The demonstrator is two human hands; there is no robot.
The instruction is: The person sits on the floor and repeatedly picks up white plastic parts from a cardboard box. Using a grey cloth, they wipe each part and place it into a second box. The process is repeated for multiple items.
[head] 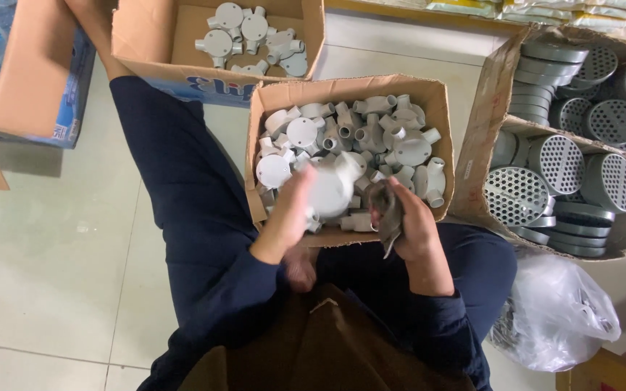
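Pale tiled floor (52,261) spreads under a seated person in dark blue sleeves and trousers, with cardboard boxes set all around. Directly in front of the knees stands an open brown cardboard box (349,90) heaped with white plastic round conduit junction boxes that have short pipe stubs. The left hand (291,210) is curled around one white round plastic junction box (331,188), gripping it from the left side and holding it just above the near edge of that heap; the piece is blurred, so its stubs cannot be made out clearly. The right hand (411,221) is closed around a crumpled grey cloth (387,210), which sits just beside the held fitting, nearly touching its right side, with one tail of cloth hanging down below the palm. Farther off, a second open cardboard box (306,22) holds a few more white junction boxes on its bare bottom. To the right, a large cardboard box (490,94) is packed with round grey perforated metal discs stacked on edge. Beneath it on the floor lies a crumpled clear plastic bag (563,311).
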